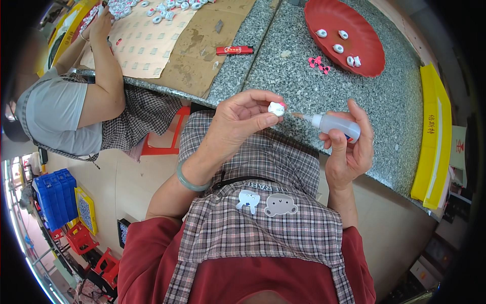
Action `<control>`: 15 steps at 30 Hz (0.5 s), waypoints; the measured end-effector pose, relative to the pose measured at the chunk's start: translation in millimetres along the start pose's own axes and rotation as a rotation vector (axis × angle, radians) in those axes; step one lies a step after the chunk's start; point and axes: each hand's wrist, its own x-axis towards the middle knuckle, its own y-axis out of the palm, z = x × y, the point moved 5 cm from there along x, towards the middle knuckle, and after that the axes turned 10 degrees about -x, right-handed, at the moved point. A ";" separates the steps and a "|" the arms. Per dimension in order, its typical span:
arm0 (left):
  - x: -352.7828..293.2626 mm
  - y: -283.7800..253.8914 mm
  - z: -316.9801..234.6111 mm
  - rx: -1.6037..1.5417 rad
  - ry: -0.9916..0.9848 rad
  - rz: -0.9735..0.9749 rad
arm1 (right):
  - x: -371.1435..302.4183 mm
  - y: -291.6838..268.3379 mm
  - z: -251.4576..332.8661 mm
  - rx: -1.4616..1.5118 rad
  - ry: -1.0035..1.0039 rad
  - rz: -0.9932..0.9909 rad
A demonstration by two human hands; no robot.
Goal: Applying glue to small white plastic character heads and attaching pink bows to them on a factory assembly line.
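Between the thumb and fingers of my left hand is a small white figurine head with a bit of pink at its upper edge. My right hand is closed around a translucent squeeze bottle, tilted sideways with its thin nozzle pointing left. The nozzle tip is close to the white piece; I cannot tell if they touch. Beyond my right hand, several pink bows with dark centres lie on the speckled stone table. Farther off, several white pieces rest in a red scalloped dish.
A red flat bar-shaped object lies near the cardboard. At the left, a co-worker handles small parts by a pale sheet and a heap of white pieces. A yellow strip edges the right side.
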 end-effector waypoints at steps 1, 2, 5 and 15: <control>-0.2 -0.1 -0.3 0.012 0.004 0.000 | 0.0 0.3 -0.1 0.001 0.006 -0.001; -0.4 -0.2 -0.6 0.023 0.007 0.000 | 0.0 0.4 -0.2 0.002 0.012 -0.002; -0.4 -0.4 -0.7 0.037 0.021 0.000 | 0.9 0.4 1.8 -0.020 -0.002 0.018; -1.2 -0.9 1.6 0.063 -0.029 0.004 | 2.4 4.2 1.4 0.033 0.015 0.068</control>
